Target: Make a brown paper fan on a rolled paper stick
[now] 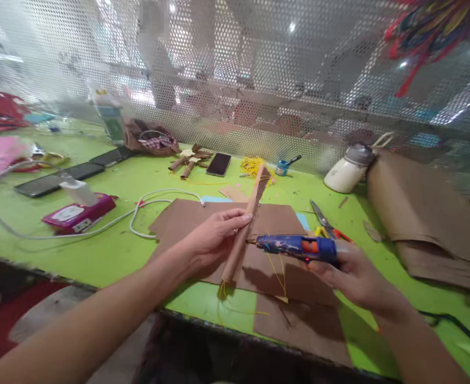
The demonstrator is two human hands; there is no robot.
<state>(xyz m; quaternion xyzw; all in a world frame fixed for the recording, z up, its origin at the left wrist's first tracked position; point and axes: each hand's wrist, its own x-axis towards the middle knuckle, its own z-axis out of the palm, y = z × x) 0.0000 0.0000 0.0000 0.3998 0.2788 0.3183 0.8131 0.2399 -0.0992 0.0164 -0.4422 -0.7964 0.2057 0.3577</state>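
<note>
My left hand (215,240) holds a long rolled brown paper tube (241,242), tilted so its far end points up and away. Yellow string (223,289) hangs out of the tube's near end. In my right hand (350,272) is a blue hot glue gun (294,246) with a small red light lit on it. Its metal nozzle is right at the tube's side, just past my left fingers; whether it touches, I cannot tell. Beneath both hands lie sheets of brown paper (299,280) on the green table (119,266).
Scissors (322,220) lie beside the glue gun. Farther back are yellow string (253,166), a phone (219,164), small paper rolls (189,165) and a blue bottle (282,168). A white jar (345,170) and folded brown paper (422,202) stand right; a pink power strip (79,213) with white cable sits left.
</note>
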